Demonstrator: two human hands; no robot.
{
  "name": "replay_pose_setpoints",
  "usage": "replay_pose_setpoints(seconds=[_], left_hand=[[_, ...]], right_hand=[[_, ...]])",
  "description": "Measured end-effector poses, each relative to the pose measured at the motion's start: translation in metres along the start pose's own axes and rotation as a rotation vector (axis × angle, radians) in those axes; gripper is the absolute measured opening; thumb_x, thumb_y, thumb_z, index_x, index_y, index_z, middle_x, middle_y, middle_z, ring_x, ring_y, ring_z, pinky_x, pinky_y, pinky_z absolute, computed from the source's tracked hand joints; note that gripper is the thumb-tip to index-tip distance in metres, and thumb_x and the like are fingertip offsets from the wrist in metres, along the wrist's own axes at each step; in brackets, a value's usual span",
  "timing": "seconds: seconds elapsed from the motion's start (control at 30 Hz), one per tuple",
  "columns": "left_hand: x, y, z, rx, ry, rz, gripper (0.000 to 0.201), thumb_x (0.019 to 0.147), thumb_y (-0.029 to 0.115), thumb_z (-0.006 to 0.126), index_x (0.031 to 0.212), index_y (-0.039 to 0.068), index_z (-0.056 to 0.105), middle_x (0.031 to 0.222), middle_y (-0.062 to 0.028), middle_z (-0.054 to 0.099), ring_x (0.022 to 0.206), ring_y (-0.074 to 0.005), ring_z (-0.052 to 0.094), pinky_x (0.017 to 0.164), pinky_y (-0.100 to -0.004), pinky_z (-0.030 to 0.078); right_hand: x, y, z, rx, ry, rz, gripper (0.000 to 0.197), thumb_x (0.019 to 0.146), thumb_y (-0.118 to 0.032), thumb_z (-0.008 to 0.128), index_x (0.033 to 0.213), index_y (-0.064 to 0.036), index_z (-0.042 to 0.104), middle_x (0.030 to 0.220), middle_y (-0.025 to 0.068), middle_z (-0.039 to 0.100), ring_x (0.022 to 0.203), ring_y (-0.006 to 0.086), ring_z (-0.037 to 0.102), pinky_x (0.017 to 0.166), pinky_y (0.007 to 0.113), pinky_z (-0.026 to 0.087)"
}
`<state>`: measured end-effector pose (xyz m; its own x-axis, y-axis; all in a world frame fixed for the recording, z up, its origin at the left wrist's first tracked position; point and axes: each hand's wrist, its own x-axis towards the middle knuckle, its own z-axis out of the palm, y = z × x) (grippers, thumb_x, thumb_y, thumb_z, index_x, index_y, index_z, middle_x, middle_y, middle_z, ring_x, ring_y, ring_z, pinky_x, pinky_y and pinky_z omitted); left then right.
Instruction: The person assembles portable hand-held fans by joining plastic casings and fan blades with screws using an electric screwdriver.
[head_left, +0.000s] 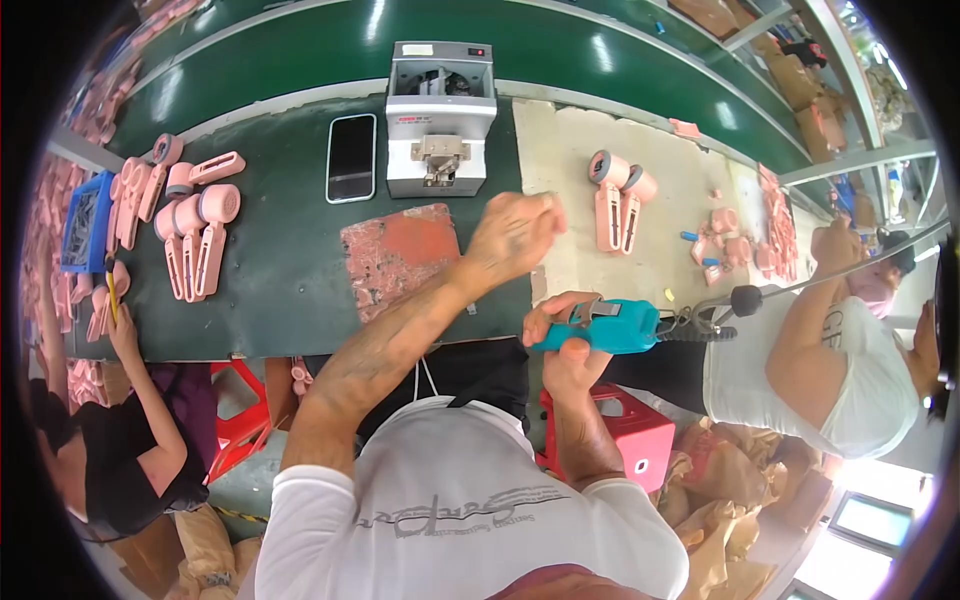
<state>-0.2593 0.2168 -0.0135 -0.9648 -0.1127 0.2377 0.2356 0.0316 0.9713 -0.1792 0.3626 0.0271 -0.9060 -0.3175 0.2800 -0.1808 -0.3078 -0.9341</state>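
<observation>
My right hand [572, 362] is wrapped round a teal electric screwdriver [620, 327], held level near the table's front edge. Its cord runs off to the right. Stretched forward over the pale sheet, my left hand [512, 236] has its fingers curled together; whatever they may hold is hidden. Beyond that hand stands a grey screw feeder [438, 125]. A worn reddish mat [398, 250] lies beside my left forearm. Two pink housings with round heads and slotted handles [610, 215] rest to the right of my left hand.
More pink housings [195, 240] are grouped on the left, near a blue bin [88, 222]. A phone [351, 158] lies left of the feeder. Small pink parts and blue bits [725, 240] sit at right. Co-workers sit on both sides; the left one's hand [122, 330] holds a yellow tool.
</observation>
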Motion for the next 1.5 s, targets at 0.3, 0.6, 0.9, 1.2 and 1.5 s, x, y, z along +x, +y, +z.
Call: replay_pose_setpoints(seconds=[0.3,0.6,0.9,1.2,1.5], left_hand=[[0.090,-0.015,0.079,0.657,-0.174,-0.366,0.066,0.085,0.060,0.062,0.120,0.004,0.065,0.121,-0.0186,0.067,0.116,-0.0348,0.063,0.101,-0.0485,0.047],[0.011,0.004,-0.006,0.725,0.170,0.499,0.025,0.084,0.022,0.070,0.102,0.004,0.067,0.093,-0.0117,0.066,0.089,-0.0352,0.065,0.077,-0.0449,0.054],[-0.093,0.043,-0.107,0.857,0.092,0.228,0.016,0.092,0.017,0.067,0.104,0.006,0.069,0.112,-0.0110,0.068,0.104,-0.0356,0.066,0.096,-0.0455,0.051],[-0.092,0.022,-0.133,0.849,0.037,0.271,0.030,0.091,0.028,0.069,0.115,0.010,0.071,0.114,-0.0063,0.065,0.102,-0.0274,0.059,0.093,-0.0421,0.048],[-0.093,0.014,-0.130,0.855,0.058,0.187,0.044,0.090,0.038,0.070,0.123,0.009,0.068,0.114,-0.0109,0.065,0.112,-0.0304,0.059,0.101,-0.0460,0.046]], right_hand=[[-0.015,-0.007,-0.019,-0.067,0.100,0.017,0.078,0.084,-0.070,0.067,0.105,0.0038,0.051,0.070,0.0085,0.054,0.058,0.0198,0.054,0.052,0.032,0.046],[-0.004,0.008,-0.018,-0.013,0.040,0.057,0.062,0.093,-0.050,0.070,0.116,0.0055,0.056,0.080,0.0082,0.060,0.072,0.0183,0.060,0.064,0.030,0.047],[0.042,0.017,0.025,0.152,-0.083,0.030,0.071,0.094,-0.062,0.062,0.117,0.0049,0.056,0.077,0.0085,0.060,0.068,0.0171,0.058,0.059,0.031,0.046],[0.157,0.048,0.108,0.100,-0.072,-0.215,0.046,0.099,-0.042,0.066,0.103,0.0029,0.060,0.070,0.0036,0.059,0.062,0.0134,0.058,0.058,0.028,0.047],[0.173,0.075,0.110,-0.102,-0.187,-0.319,0.046,0.101,-0.044,0.061,0.099,0.0012,0.056,0.071,0.0075,0.058,0.061,0.0175,0.059,0.055,0.030,0.048]])
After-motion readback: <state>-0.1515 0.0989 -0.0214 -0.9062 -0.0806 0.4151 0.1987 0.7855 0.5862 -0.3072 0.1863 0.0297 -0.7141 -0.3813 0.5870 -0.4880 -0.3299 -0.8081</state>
